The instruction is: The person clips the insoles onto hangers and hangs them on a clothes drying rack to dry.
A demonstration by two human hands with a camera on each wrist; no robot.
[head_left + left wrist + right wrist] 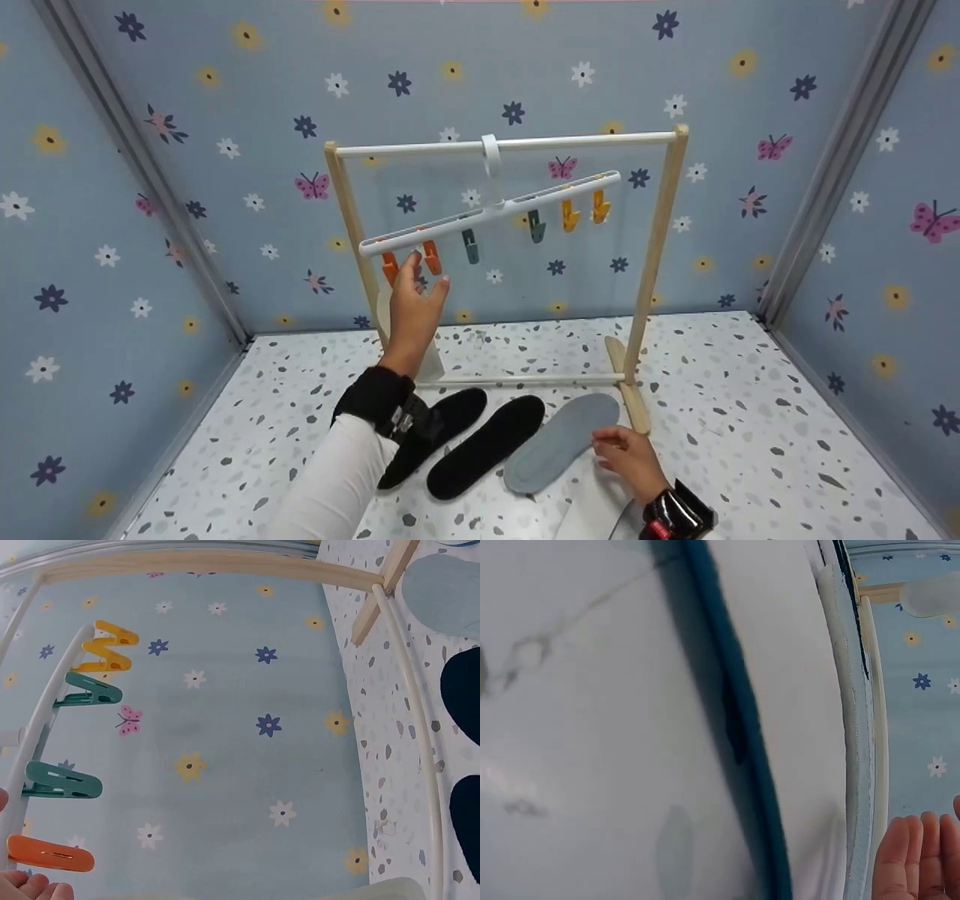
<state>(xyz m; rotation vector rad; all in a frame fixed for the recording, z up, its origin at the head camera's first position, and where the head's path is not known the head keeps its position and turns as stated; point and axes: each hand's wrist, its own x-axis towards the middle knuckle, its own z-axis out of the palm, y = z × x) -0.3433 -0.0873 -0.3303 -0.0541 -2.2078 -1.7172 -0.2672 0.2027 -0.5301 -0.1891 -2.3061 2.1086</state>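
My left hand [415, 315] is raised to the left end of a white clip hanger [491, 214], thumb and fingers spread apart beside two orange clips [431, 257]. The outer orange clip is partly behind the fingers; in the left wrist view an orange clip [51, 853] lies beside the fingertips. Whether they touch it, I cannot tell. My right hand [630, 459] hovers low by the right edge of a grey insole [562, 442], fingers loosely bent and holding nothing visible. Two black insoles [486, 448] lie left of the grey one, one partly hidden by the left wrist.
A wooden rack with a white top rod [585, 140] carries the hanger, which tilts down leftward. Green clips [536, 226] and yellow clips [570, 216] hang farther right. A white flat piece [592, 510] lies under the right wrist. Flowered walls [480, 90] enclose the speckled surface [720, 420].
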